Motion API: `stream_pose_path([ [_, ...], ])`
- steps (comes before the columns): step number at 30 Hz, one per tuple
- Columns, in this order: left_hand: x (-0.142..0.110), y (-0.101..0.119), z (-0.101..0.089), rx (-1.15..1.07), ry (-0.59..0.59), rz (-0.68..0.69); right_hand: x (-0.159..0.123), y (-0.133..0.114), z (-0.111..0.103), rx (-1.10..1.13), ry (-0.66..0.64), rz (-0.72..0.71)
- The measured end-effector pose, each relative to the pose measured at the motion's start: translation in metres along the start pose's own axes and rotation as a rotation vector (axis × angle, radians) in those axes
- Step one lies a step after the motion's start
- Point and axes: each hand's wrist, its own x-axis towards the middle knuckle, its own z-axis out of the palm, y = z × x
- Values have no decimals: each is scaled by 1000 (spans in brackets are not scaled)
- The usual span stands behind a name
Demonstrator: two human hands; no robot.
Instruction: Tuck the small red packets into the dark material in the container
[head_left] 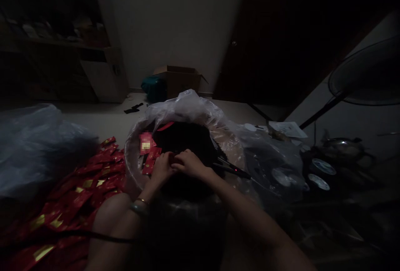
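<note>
The left hand [161, 167] and the right hand [190, 162] meet over a dark mass [184, 137], fingers curled and their tips close together; it is too dim to tell whether they pinch anything. A bangle [139, 208] circles the left wrist. Just beside the left hand lies a red packet [152, 159], with a pink-red packet [146, 142] beyond it, both within the rim of a clear plastic bag [187, 105] that stands open around the dark mass. To the right of the right hand, a black clamp-like tool [233, 168] with a small red light lies slanted.

Outside the bag, on the left, a heap of red packets [81, 198] with gold patches spreads beside the person's knee [113, 212], next to a bulky translucent plastic bundle [40, 150]. On the right are a metal kettle [346, 144] and a standing fan [368, 73]. Farther off, an open cardboard box [183, 83] and a teal bag [153, 88] sit by the wall [168, 21].
</note>
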Motion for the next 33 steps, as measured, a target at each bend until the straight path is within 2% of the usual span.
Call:
stream_pose_path([
  [3, 1, -3, -3, -22, -166, -39, 3, 6, 1, 122, -55, 4],
  [5, 2, -4, -7, -130, -288, -78, 2, 15, -3, 297, -25, 20],
  [7, 2, -2, -12, -258, -356, -123, -2, 28, -10, 454, 26, 67],
  [9, 1, 3, -16, -355, -368, -169, -5, 41, -19, 535, 117, 166],
  [12, -1, 12, -20, -481, -363, -215, -11, 53, -31, 507, 272, 311],
  [14, -2, 19, -21, -580, -371, -228, -15, 53, -34, 431, 322, 273],
  [16, -4, 25, -21, -660, -387, -223, -19, 46, -34, 351, 331, 137],
  [18, -4, 30, -21, -712, -392, -192, -20, 37, -30, 275, 310, 13],
  [19, -4, 32, -20, -729, -392, -172, -19, 33, -28, 256, 283, -3],
  [21, -5, 35, -19, -744, -390, -146, -15, 30, -25, 266, 211, 43],
  [24, -5, 37, -19, -711, -384, -147, -7, 34, -24, 405, 102, 153],
  [26, -6, 38, -18, -671, -363, -155, -4, 38, -23, 477, 27, 146],
  [28, -6, 37, -18, -674, -363, -163, -4, 40, -23, 499, 14, 119],
  [31, -9, 36, -16, -766, -452, -142, -8, 39, -25, 613, 85, 70],
  [33, -12, 36, -17, -826, -544, -127, -13, 38, -30, 739, 8, 3],
])
